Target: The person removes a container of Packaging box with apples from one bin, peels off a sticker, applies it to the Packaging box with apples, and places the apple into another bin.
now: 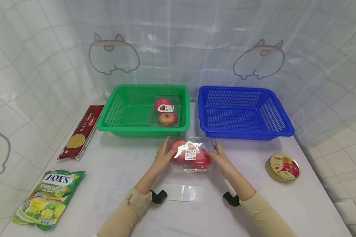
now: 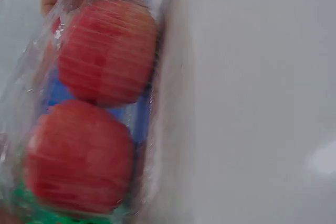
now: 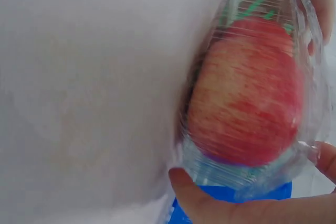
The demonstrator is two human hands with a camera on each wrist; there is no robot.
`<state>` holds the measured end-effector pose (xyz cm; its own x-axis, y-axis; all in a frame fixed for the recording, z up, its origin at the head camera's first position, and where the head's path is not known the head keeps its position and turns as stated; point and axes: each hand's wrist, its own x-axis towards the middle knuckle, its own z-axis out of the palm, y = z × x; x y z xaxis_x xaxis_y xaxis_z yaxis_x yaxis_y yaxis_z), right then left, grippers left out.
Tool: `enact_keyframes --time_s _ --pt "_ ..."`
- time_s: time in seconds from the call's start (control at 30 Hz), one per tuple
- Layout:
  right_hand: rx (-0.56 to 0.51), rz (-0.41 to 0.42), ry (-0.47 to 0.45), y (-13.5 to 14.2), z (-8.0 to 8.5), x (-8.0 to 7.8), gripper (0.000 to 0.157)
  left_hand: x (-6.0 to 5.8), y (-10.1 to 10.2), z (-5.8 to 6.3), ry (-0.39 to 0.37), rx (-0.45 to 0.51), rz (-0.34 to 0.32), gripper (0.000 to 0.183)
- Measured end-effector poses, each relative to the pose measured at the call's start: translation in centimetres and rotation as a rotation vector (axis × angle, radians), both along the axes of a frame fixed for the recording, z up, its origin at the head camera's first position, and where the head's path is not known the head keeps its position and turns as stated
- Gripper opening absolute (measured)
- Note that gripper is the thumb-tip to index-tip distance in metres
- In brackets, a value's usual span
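A clear plastic box of red apples (image 1: pixel 191 154) with a white label lies in front of the baskets, held at both ends. My left hand (image 1: pixel 162 157) grips its left end, thumb over the top edge. At the opposite end my right hand (image 1: pixel 222 161) holds it the same way. Two apples show through the ribbed wall of the apple box (image 2: pixel 107 51) in the left wrist view. The right wrist view has one apple (image 3: pixel 247 93) close up, with fingers (image 3: pixel 210 203) of my right hand at the box's end.
A green basket (image 1: pixel 142 133) at the back holds another apple box (image 1: pixel 166 113); a blue basket (image 1: pixel 243 134) stands to its right. Leftward lie a dark red pasta packet (image 1: pixel 81 133) and a green FOX'S candy bag (image 1: pixel 48 199). A round tin (image 1: pixel 282 168) sits at right.
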<state>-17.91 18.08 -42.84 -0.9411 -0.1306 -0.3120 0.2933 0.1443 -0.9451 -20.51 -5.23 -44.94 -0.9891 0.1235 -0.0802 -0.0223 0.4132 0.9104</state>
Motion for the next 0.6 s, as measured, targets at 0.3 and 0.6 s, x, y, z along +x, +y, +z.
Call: enact_keyframes --time_s 0.3,0.6 --pt "0.0 0.008 0.047 -0.6 -0.8 0.0 0.078 -0.6 0.9 -0.8 -0.029 0.228 0.042 0.071" --pt "0.051 -0.023 0.061 -1.2 1.1 1.8 0.073 1.6 0.7 0.8 -0.084 0.281 0.08 0.071"
